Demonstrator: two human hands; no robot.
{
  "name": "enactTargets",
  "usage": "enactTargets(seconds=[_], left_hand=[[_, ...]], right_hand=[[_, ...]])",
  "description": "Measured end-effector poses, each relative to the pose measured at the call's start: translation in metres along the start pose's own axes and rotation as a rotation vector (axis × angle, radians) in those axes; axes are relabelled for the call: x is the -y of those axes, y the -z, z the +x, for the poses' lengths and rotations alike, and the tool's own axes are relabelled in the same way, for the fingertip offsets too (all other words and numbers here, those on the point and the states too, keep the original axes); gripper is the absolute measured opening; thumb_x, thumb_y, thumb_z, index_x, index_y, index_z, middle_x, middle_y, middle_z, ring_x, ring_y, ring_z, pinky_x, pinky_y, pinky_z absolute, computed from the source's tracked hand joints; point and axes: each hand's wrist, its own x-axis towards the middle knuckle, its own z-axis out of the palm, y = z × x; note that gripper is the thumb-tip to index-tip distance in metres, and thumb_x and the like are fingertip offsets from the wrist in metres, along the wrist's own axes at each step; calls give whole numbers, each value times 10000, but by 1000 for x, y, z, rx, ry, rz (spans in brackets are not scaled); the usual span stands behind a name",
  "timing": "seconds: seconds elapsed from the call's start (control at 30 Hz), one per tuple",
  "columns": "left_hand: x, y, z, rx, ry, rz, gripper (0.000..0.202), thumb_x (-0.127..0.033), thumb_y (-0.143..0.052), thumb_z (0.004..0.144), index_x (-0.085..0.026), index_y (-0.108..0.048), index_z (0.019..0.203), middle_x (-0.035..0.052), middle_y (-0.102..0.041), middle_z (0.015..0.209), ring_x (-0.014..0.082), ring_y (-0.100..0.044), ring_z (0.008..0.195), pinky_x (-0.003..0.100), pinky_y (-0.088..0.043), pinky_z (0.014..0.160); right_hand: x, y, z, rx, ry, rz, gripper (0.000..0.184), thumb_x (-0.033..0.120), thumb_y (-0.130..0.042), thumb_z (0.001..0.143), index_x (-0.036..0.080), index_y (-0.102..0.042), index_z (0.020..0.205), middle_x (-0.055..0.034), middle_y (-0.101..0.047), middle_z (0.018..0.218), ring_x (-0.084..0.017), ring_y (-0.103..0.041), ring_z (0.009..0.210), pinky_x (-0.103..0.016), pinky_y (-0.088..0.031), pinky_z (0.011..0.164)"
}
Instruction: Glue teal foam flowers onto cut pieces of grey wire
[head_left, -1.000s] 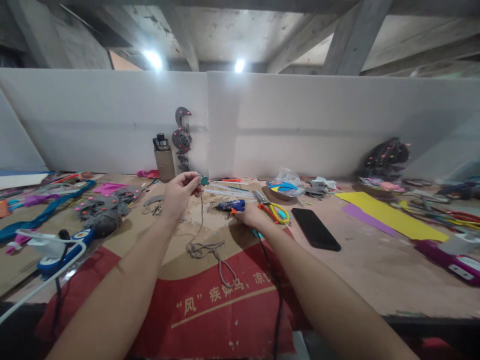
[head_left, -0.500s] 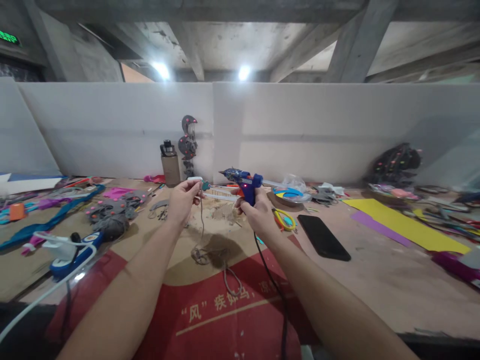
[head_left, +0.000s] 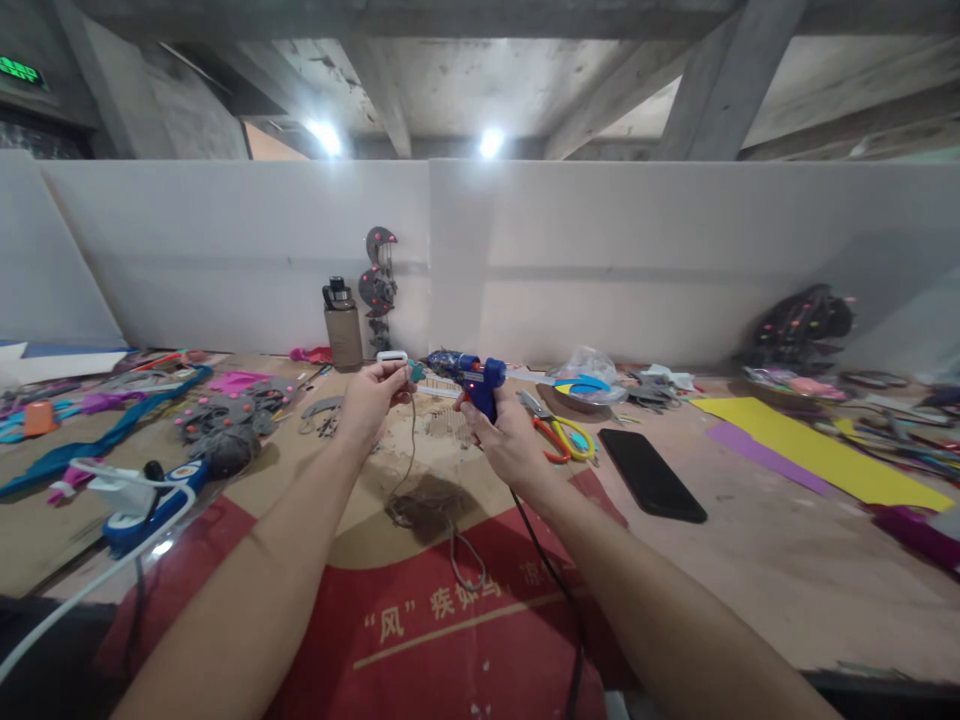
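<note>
My right hand (head_left: 510, 435) is wrapped round the handle of a blue hot glue gun (head_left: 484, 380) with a small red light on it. A pale glue stick (head_left: 529, 376) sticks out of its rear, and its nozzle points left. Between the fingertips of my left hand (head_left: 371, 400) is pinched a small teal piece (head_left: 417, 371), close to the nozzle; whether they touch I cannot tell. Grey yarn (head_left: 411, 445) hangs down from the left fingers to a loose tangle (head_left: 424, 507) on the board below.
Orange-and-yellow-handled scissors (head_left: 568, 440) and a black phone (head_left: 651, 475) lie right of my hands. A bottle (head_left: 343, 325) stands at the back. At left are a blue power strip (head_left: 127, 530) and grey felt pieces (head_left: 240, 410). Yellow sheet (head_left: 810, 445) lies far right.
The glue gun in my right hand has moved left and slightly down, bringing its nozzle close to the teal piece. My left hand has shifted only slightly to the right.
</note>
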Motion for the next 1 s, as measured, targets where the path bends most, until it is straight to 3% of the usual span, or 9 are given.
enactTargets(seconds=[0.13,0.43,0.73,1.0], left_hand=[[-2,-1,-3,6,-4,49,351,-370,-802,550,-133,-636,749,2,-592,614,89,-549,530,189,-354,449],[-4,-3,-4,11,-14,37,352,-372,-804,533,-132,-628,721,2,-581,585,83,-523,512,196,-347,447],[-3,-3,-6,26,-28,80,328,-366,-782,569,-130,-623,732,6,-588,608,95,-549,535,204,-377,462],[-2,-1,-4,28,-25,65,314,-354,-780,584,-131,-627,744,14,-600,614,91,-545,533,200,-383,470]], right_hand=[[2,0,0,5,-46,-53,285,431,-493,852,170,-550,950,-38,-595,708,-172,-539,634,-291,-425,584],[2,-2,0,8,-3,-52,257,404,-494,846,177,-551,951,-28,-579,687,-193,-554,691,-305,-435,615],[8,-4,-1,5,11,-54,203,358,-501,831,177,-547,909,-71,-604,830,-212,-557,806,-328,-435,694],[9,-2,-1,3,10,-64,232,352,-486,847,172,-533,986,-69,-600,848,-205,-548,796,-319,-427,685]])
